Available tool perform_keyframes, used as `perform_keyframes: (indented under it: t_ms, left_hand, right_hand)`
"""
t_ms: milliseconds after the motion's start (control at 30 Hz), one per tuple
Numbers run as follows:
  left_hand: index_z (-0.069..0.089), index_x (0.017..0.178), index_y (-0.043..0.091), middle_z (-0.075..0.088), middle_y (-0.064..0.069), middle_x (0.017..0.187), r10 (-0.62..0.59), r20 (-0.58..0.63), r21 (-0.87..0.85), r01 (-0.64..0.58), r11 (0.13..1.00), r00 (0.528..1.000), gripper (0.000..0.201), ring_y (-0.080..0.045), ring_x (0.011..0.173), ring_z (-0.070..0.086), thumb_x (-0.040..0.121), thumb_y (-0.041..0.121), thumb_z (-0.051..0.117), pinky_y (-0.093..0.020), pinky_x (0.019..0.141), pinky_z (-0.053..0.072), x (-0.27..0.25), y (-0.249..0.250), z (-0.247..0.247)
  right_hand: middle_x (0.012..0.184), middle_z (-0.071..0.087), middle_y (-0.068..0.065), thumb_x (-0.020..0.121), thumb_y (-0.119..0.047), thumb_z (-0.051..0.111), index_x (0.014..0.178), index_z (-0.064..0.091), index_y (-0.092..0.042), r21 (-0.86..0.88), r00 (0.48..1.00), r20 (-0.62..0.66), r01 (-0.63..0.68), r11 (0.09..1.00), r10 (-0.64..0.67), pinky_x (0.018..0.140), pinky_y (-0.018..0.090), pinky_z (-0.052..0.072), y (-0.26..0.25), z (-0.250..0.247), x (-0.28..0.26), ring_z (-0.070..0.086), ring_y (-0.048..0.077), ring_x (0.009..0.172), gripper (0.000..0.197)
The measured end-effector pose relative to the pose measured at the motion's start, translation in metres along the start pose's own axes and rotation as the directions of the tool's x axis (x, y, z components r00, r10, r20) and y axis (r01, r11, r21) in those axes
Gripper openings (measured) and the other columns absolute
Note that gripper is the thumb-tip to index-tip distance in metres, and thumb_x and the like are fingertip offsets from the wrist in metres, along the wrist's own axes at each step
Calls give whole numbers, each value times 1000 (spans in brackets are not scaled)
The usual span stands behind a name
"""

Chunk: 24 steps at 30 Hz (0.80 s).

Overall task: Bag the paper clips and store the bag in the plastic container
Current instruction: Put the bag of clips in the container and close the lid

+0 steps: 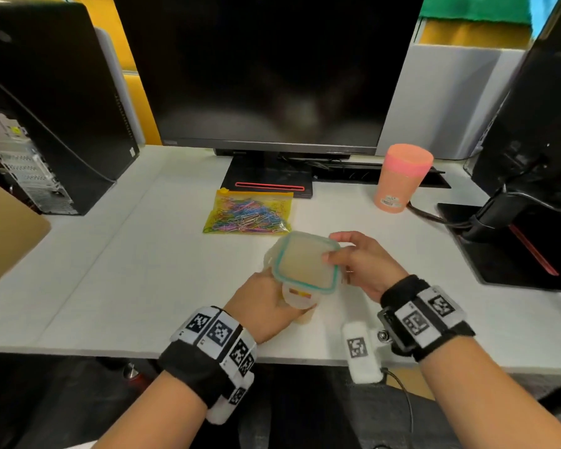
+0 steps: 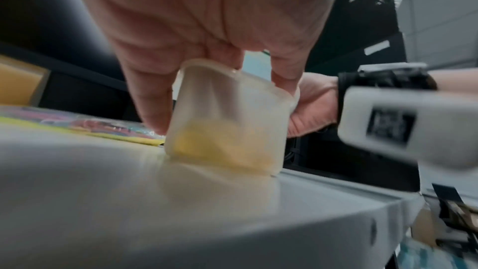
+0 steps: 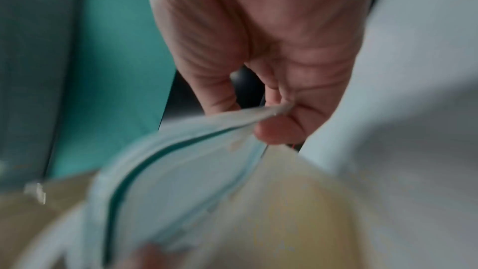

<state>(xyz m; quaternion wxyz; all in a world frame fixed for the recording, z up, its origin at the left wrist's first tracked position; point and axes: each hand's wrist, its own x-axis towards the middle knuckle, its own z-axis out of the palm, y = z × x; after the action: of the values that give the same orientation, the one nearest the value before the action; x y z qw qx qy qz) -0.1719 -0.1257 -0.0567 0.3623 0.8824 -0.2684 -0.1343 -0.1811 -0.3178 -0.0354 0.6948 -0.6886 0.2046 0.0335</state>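
A yellow zip bag (image 1: 248, 212) full of coloured paper clips lies flat on the white desk in front of the monitor stand; the bag (image 2: 85, 126) also shows low at the left of the left wrist view. My left hand (image 1: 266, 303) grips the translucent plastic container (image 2: 227, 122) from above, holding it on the desk near the front edge. My right hand (image 1: 360, 264) pinches the edge of the container's lid (image 1: 305, 264), which has a teal seal and is lifted and tilted above the container. The lid (image 3: 181, 181) is blurred in the right wrist view.
A dark monitor (image 1: 266, 69) stands at the back centre on a black base (image 1: 266, 179). A pink cup (image 1: 400, 178) stands at the back right. A computer tower (image 1: 46, 102) is at the left, a second monitor stand (image 1: 512, 241) with cables at the right.
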Motion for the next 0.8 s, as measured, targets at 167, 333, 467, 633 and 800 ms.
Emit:
perform_keyframes:
  t_ms: [167,333,467,633,800]
  left_hand:
    - [58,109,24,51,5,111,-17,-229,-223,-35,974,973,60,-9,101,55,56,31,88,-10,82,42,-4,-12,0]
    - [37,98,27,50,-2,121,-137,-180,-635,-9,772,974,74,-17,100,64,52,1,88,-27,78,58,-5,-23,4]
    - [24,137,36,53,2,123,-153,-74,-754,45,656,986,109,-15,107,63,59,-19,77,-35,87,57,-4,-29,-1]
    - [31,142,28,50,11,131,-97,43,-762,96,640,994,97,-9,118,56,67,-12,76,-31,96,52,-5,-28,-6]
    - [48,132,17,61,-8,108,-307,-94,-757,132,640,947,63,-21,93,65,75,14,76,-32,69,59,9,-23,-15]
  right_hand:
    - [80,50,6,81,-2,68,116,53,-13,-82,999,-40,16,996,-20,48,28,41,7,4,4,52,21,64,39]
    - [83,52,4,82,-7,69,115,53,-17,-233,990,-77,95,968,-116,54,30,45,5,7,7,54,24,76,38]
    - [105,55,7,83,-10,67,119,52,-19,-309,977,-54,181,934,-207,56,27,48,3,10,6,57,23,85,39]
    - [114,54,3,89,-20,61,126,48,-22,-487,960,-48,219,846,-276,81,29,47,5,20,7,56,24,102,40]
    - [126,48,4,90,-24,58,135,40,-25,-573,918,-61,289,767,-391,87,28,43,12,32,1,48,17,103,48]
